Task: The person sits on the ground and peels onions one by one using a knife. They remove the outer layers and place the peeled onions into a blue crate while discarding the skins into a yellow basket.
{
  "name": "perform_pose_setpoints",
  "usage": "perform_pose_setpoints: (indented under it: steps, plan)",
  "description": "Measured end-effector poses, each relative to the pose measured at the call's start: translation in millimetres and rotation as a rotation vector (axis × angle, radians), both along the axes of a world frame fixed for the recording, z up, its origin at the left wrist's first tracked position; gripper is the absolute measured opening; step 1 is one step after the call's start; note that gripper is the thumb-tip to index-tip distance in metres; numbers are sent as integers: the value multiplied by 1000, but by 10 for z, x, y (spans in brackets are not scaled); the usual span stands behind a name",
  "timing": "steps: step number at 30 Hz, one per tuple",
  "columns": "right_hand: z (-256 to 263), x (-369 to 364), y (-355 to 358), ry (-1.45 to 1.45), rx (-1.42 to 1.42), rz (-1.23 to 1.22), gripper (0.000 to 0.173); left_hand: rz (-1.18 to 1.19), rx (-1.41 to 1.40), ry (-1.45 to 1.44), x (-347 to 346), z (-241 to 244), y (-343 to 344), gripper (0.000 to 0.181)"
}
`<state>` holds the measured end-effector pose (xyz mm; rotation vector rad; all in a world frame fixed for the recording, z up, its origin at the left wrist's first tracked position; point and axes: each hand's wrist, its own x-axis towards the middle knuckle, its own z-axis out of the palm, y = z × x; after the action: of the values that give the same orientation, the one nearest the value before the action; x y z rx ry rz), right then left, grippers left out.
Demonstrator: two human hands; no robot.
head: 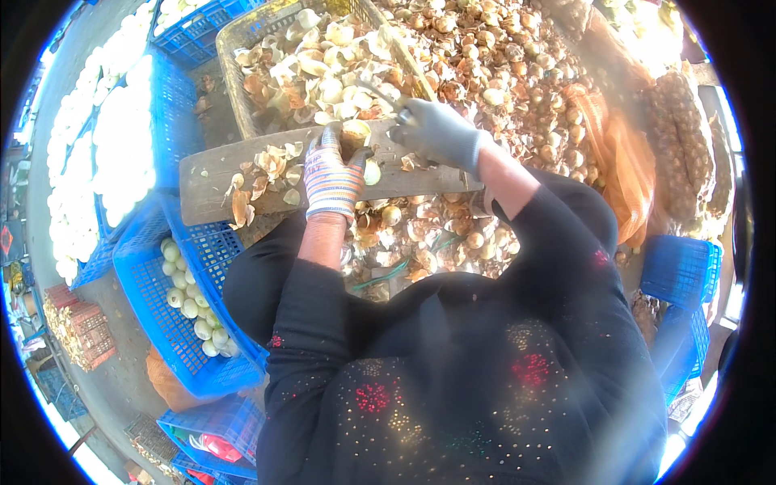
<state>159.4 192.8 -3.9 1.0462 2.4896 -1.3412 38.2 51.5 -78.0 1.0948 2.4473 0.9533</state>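
Observation:
My left hand (332, 170), in a striped glove, grips an onion (356, 134) at the far edge of a wooden board (242, 160). Part of the onion is hidden behind the fingers. My right hand (438, 133), in a grey glove, is closed around the handle of a knife (382, 92). Its blurred blade points up and left, apart from the onion, over a yellow plastic crate (233, 91) heaped with onion peelings (309, 63). Loose skins (270, 163) lie on the board left of my left hand. A pale onion piece (371, 172) rests by its thumb.
Unpeeled onions (503, 54) and skins cover the ground ahead and right. On the left, a blue crate (142, 297) holds several peeled onions (188, 297); fuller blue crates (170, 115) stand beyond. An orange mesh sack (624, 176) and stacked blue crates (679, 270) are on the right.

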Motion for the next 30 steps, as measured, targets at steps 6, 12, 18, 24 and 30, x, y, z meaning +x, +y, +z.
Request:
perform_pose_setpoints:
  steps: [6, 12, 18, 24, 30]
  plan:
    - [-238, -453, 74, -79, 38, 269, 32, -57, 105, -49, -38, -67, -86, 55]
    - [-201, -508, 115, -106, -93, 223, 25, -63, 112, -69, -63, -66, -98, 55]
    - [-239, -526, 162, -95, -87, 218, 25, -52, 130, -110, -66, -31, -95, 58]
    - [-637, -444, 115, 61, -134, 38, 19, -31, 155, -174, -83, -103, -85, 56]
    - [-244, -560, 24, 152, 217, 170, 21, 10, 433, -366, -111, -317, -105, 52]
